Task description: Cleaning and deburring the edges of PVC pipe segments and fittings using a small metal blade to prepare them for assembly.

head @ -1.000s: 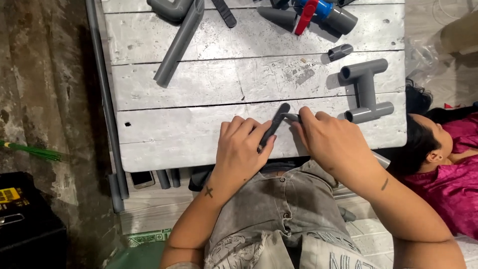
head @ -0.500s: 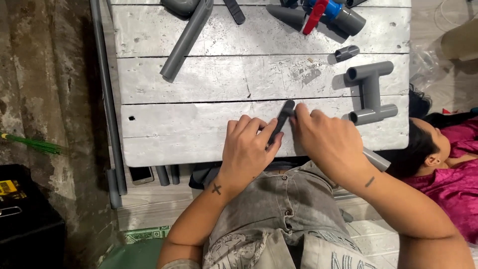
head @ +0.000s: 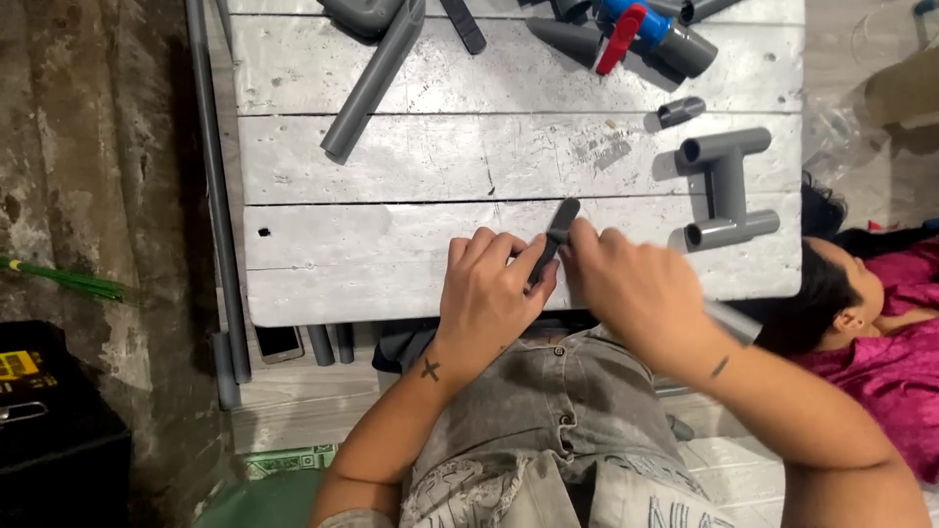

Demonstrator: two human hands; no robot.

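My left hand (head: 489, 293) and my right hand (head: 631, 288) meet over the near plank of a whitewashed wooden table (head: 372, 254). Both grip a short dark grey stick-like piece (head: 558, 235) that points up and away between the fingers. Its lower end is hidden in my left palm. A grey pipe assembly shaped like a sideways H (head: 726, 186) lies just right of my right hand.
A long grey pipe with an elbow (head: 377, 73), a blue valve with a red handle (head: 636, 24) and a small grey coupling (head: 680, 110) lie farther back. A person in a pink top (head: 880, 303) lies right of the table. A phone (head: 279, 342) sits under the table's edge; a black case (head: 44, 420) at left.
Both hands stayed together on the dark piece, which has tilted a little more upright. The view has shifted slightly.
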